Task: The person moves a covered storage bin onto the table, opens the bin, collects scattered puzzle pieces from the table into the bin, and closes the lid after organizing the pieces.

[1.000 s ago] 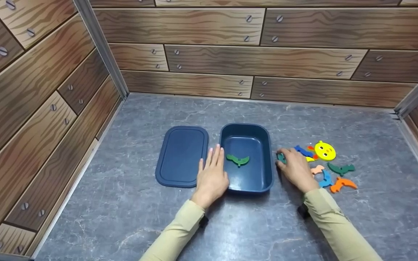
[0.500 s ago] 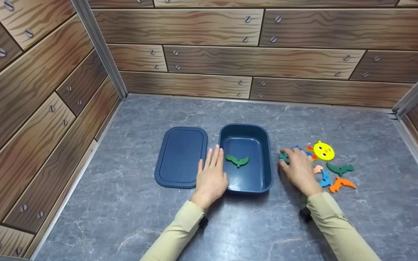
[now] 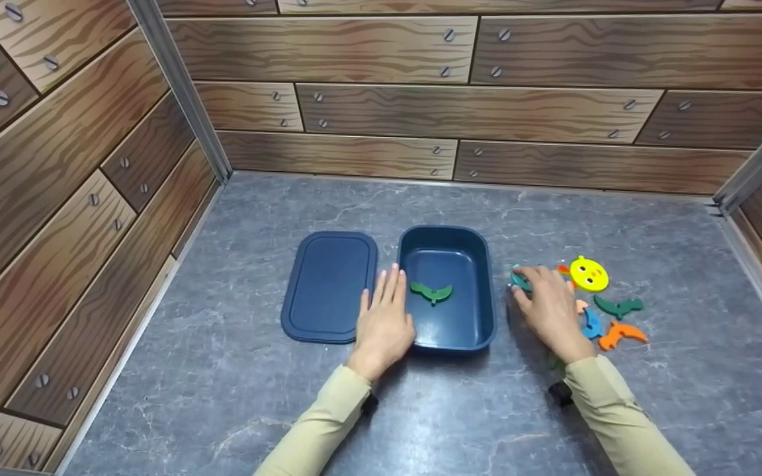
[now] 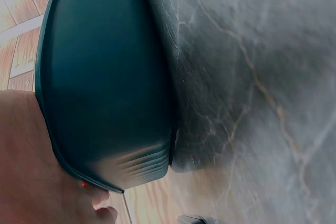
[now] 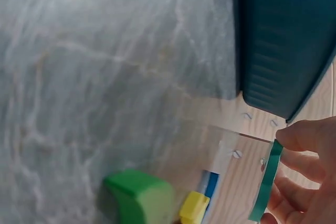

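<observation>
My left hand (image 3: 384, 330) lies with straight fingers along the left wall of a dark blue plastic box (image 3: 447, 337). In the left wrist view the same hand (image 4: 31, 161) touches the box's rim. A green bird-shaped piece (image 3: 432, 293) lies inside the box. To the right of the box, my right hand (image 3: 548, 311) pinches a teal piece (image 3: 520, 281) between thumb and fingers. The right wrist view has this teal piece (image 5: 266, 182) edge-on, held above the table; its full outline is hidden.
Left of the box lies its blue lid (image 3: 331, 284). Around the right hand are a yellow face disc (image 3: 588, 274), a dark green piece (image 3: 619, 307), a light blue piece (image 3: 592, 324) and an orange piece (image 3: 622, 335). Wood-patterned walls (image 3: 368, 109) enclose the table.
My right hand has shifted slightly to the right, away from the box, with the teal piece, whose tilt has changed. The left hand stays at the box.
</observation>
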The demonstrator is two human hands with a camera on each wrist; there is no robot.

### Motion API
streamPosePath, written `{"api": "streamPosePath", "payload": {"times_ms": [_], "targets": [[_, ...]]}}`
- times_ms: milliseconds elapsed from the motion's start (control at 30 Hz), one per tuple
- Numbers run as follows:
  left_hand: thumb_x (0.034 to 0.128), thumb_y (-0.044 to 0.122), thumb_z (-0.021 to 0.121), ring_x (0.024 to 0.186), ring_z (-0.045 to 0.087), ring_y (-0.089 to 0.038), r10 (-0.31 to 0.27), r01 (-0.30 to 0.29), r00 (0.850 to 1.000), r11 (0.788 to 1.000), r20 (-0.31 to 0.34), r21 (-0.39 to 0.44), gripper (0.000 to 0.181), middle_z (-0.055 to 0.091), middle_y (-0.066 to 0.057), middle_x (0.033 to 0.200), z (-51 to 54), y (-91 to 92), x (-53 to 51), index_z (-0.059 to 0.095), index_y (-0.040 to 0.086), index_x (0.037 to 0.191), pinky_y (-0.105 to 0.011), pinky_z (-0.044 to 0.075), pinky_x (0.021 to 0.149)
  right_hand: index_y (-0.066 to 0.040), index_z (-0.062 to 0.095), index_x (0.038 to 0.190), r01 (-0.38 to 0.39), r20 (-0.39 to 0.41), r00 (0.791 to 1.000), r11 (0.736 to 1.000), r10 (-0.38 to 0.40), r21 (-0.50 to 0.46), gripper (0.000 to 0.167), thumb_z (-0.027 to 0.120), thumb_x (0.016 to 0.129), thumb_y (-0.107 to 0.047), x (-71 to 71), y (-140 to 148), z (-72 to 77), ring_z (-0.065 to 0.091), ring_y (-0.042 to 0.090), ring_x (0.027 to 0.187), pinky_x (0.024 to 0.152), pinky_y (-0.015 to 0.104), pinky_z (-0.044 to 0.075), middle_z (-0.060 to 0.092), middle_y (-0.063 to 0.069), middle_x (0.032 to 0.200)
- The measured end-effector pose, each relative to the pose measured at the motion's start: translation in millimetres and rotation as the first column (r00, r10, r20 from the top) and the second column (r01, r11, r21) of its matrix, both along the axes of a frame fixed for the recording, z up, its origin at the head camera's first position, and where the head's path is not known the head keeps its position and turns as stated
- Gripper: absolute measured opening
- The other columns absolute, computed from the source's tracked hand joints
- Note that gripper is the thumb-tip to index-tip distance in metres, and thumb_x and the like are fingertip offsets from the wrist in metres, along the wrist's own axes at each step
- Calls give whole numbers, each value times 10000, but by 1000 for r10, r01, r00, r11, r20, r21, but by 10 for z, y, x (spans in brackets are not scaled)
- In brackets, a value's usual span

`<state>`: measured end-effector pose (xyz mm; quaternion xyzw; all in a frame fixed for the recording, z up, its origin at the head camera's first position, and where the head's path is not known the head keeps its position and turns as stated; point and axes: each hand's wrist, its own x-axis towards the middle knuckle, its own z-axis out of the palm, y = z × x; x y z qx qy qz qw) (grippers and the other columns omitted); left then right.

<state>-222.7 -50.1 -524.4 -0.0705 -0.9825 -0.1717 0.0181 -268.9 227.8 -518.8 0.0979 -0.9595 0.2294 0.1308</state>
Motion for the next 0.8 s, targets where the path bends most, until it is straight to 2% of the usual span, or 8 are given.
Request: {"api": "streamPosePath", "payload": {"times_ms": [200,367,467,800], "targets": [[986,225,485,1500,45,-213,-3,3,1000,1000,8,2,694,55,-2,1645,-2,-6,4,157,109,1586,-492,97,1185,-4,645,1239,-19,-46,999,999,17,-31,341,690,916,-104,50,-11,88,522,387,1036,802,500,360,617,215,1169],[985,230,493,1500,34,-196,-2,2,1000,1000,12,4,706,55,1,1647,4,-7,-4,147,113,1589,-491,95,1186,-10,653,1224,-50,-120,992,997,43,-58,337,705,900,-84,74,-39,170,530,382,1045,819,511,371,625,196,1153],[984,232,495,1500,41,-202,-2,2,1000,1000,8,1,707,54,0,1646,-5,-11,-7,149,112,1588,-491,92,1186,-13,651,1226,-64,-134,989,996,55,-60,338,706,899,-79,83,-92,231,533,382,1045,827,517,379,621,191,1163],[983,230,494,1500,48,-217,2,-2,1000,1000,10,14,705,47,-2,1646,-4,-5,-3,150,110,1587,-503,80,1184,-40,652,1242,-114,-169,980,991,100,-73,330,693,926,-130,100,-290,386,530,355,1003,761,446,357,623,168,1181]]}}
